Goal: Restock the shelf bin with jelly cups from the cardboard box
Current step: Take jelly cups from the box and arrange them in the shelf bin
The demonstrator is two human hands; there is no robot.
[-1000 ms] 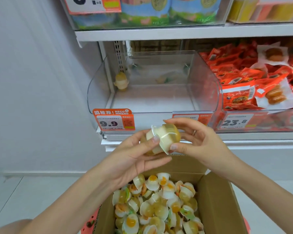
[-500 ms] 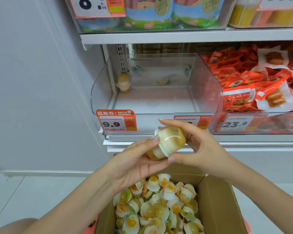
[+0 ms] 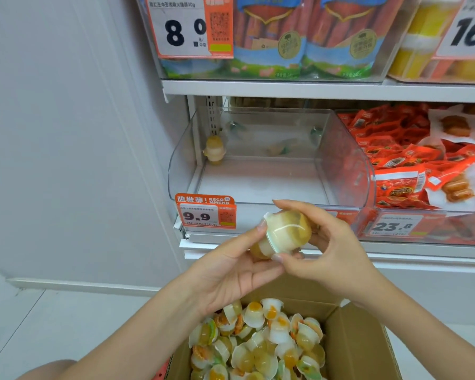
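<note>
Two jelly cups (image 3: pixel 281 234) held lid-to-lid just in front of the bin (image 3: pixel 348 160), above the box (image 3: pixel 354 346). Left hand (image 3: pixel 231 272) cupped under the lower cup, thumb on the rim. Right hand (image 3: pixel 332 253) curled round the upper cup, thumb and fingers on its sides. Both closed on the pair, nothing else carried.

Probably light, thin plastic w/ film lids: stiff enough at the rim, sides likely to give if squeezed. Smooth, so maybe slippery; best taken by the rim or round the widest part, not by the film. Soft contents, so better set down than dropped.

Bin nearly bare: one stacked pair (image 3: pixel 214 150) at back left corner, touching the wall. Faint shapes at the back wall, cups or reflections, can't tell. Box piled w/ cups, lower edge cut off, depth unknown. Left fingers under the cup mostly hidden. Price tag (image 3: pixel 205 212) small print unreadable. Red packs (image 3: pixel 412 165) in the next bin, partly out of frame.
</note>
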